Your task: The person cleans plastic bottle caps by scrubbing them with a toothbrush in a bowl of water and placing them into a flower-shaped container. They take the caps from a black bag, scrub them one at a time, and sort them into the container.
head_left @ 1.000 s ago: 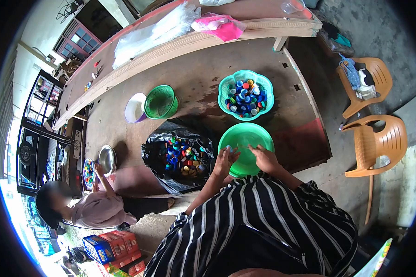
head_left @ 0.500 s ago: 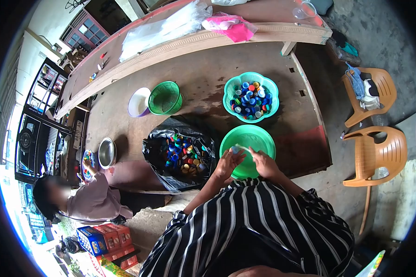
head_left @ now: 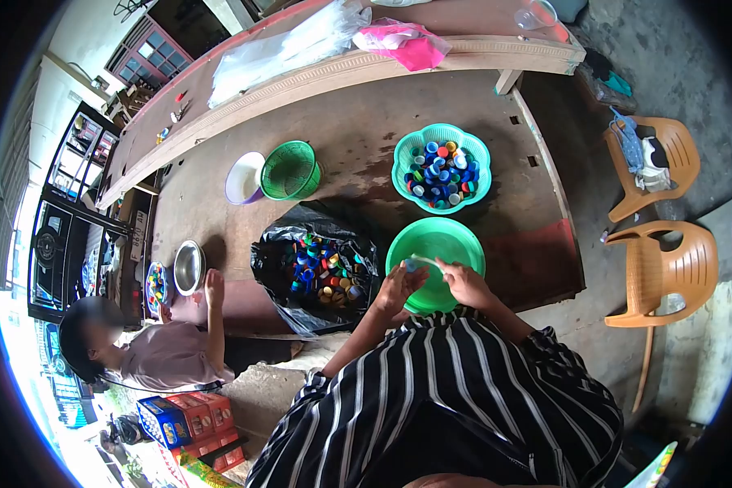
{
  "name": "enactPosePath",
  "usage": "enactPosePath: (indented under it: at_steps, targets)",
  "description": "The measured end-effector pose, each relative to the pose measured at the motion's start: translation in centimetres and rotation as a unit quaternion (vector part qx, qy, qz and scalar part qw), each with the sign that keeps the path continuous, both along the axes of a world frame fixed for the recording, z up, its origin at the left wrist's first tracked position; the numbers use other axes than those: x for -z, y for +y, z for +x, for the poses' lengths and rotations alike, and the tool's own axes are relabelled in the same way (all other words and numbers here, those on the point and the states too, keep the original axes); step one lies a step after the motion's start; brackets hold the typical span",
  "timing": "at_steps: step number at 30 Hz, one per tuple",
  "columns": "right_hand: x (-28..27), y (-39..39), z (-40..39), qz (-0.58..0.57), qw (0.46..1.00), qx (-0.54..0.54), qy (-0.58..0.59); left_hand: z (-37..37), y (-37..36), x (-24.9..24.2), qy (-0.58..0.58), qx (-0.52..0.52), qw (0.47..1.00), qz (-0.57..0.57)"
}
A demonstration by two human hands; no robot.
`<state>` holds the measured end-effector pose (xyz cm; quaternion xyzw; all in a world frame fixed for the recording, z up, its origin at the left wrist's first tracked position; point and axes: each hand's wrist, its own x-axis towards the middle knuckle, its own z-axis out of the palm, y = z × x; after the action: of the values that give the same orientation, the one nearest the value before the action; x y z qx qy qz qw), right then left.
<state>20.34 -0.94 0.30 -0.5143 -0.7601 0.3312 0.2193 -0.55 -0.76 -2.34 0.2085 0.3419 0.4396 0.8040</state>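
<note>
Over a green basin (head_left: 472, 244) of water, my two hands work close together. My left hand (head_left: 398, 291) is closed on a small pale-blue bottle cap (head_left: 411, 265). Closed too, my right hand (head_left: 465, 285) grips a thin whitish toothbrush (head_left: 428, 262), its head at the cap; bristles are too small to make out. Beyond the basin stands a turquoise basket (head_left: 401, 175) with many coloured bottle caps (head_left: 441, 175). To the left, a black plastic bag (head_left: 276, 232) lies open, full of more caps (head_left: 325, 268).
A green mesh basket (head_left: 291, 171) and a white bucket (head_left: 242, 179) stand at the back left. Farther left are a metal bowl (head_left: 189, 268), a tray of caps (head_left: 156, 286) and a seated person (head_left: 167, 350). Two orange chairs (head_left: 667, 268) stand right. A raised wooden beam (head_left: 431, 58) crosses behind.
The person at left has drawn one hand back from the tray and raised the other arm beside the metal bowl. My hands stay over the basin, almost unmoved.
</note>
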Motion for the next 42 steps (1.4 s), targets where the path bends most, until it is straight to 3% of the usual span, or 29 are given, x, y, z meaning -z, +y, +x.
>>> enactPosePath:
  at_steps: [2, 3, 5, 9, 12, 16, 19, 21, 23, 26, 30, 32, 35, 36, 40, 42]
  targets:
    - [-1.0, 0.6, 0.4, 0.008, 0.99, 0.05, -0.131, 0.3, -0.2, 0.5, 0.004, -0.001, 1.0, -0.014]
    - [-0.4, 0.6, 0.6, 0.005, 0.99, 0.05, -0.132, 0.5, -0.4, -0.1, 0.019, 0.003, 1.0, -0.008]
    - [1.4, 0.9, 1.0, 0.03, 0.971, -0.025, -0.236, 0.6, -0.4, -0.6, 0.035, 0.006, 0.999, -0.003]
    - [-2.1, -0.2, 0.0, 0.022, 0.982, -0.02, -0.187, 0.4, -0.3, 0.2, 0.077, -0.009, 0.997, -0.026]
    - [-2.6, -1.0, -0.2, 0.012, 0.996, -0.064, -0.069, 0.3, -0.4, 0.9, 0.07, -0.009, 0.997, -0.032]
    - [-1.8, -0.9, 0.5, -0.032, 0.996, -0.023, -0.078, 0.8, -0.1, 1.6, 0.034, 0.005, 0.998, -0.058]
    - [-1.2, -1.4, 0.2, 0.026, 0.999, -0.031, -0.021, 0.7, 0.3, 1.6, -0.005, -0.005, 0.999, -0.032]
    - [-1.1, -0.4, 0.9, 0.0, 0.997, -0.032, -0.065, 0.7, 0.4, 1.3, 0.01, -0.008, 1.0, -0.02]
    - [-0.6, 0.6, 1.5, 0.005, 0.997, -0.025, -0.073, 1.1, 0.1, 0.3, 0.049, -0.037, 0.998, -0.017]
    - [0.9, 1.2, 1.4, 0.047, 0.98, 0.007, -0.193, 1.8, 0.2, 0.5, 0.138, -0.084, 0.987, 0.001]
    - [0.7, 0.9, 0.8, 0.05, 0.98, -0.031, -0.192, 1.6, 0.6, 0.4, 0.248, -0.068, 0.966, 0.025]
    - [-1.5, 0.3, 0.6, 0.066, 0.993, -0.01, -0.1, 1.2, 0.6, 1.2, 0.352, -0.06, 0.931, 0.081]
    - [-2.6, -0.4, 0.7, 0.044, 0.995, -0.077, -0.047, 0.9, 0.7, 1.1, 0.361, -0.059, 0.925, 0.105]
    - [-2.3, -0.3, 0.7, 0.021, 0.995, -0.054, -0.078, 0.9, 0.7, 1.2, 0.362, -0.056, 0.925, 0.105]
    - [-2.6, 0.1, 1.3, 0.031, 0.995, 0.006, -0.1, 1.3, 0.7, 1.7, 0.267, -0.072, 0.96, 0.049]
    - [-2.5, -0.1, 1.2, 0.04, 0.994, -0.064, -0.078, 1.5, 0.8, 0.6, 0.214, -0.097, 0.971, 0.045]
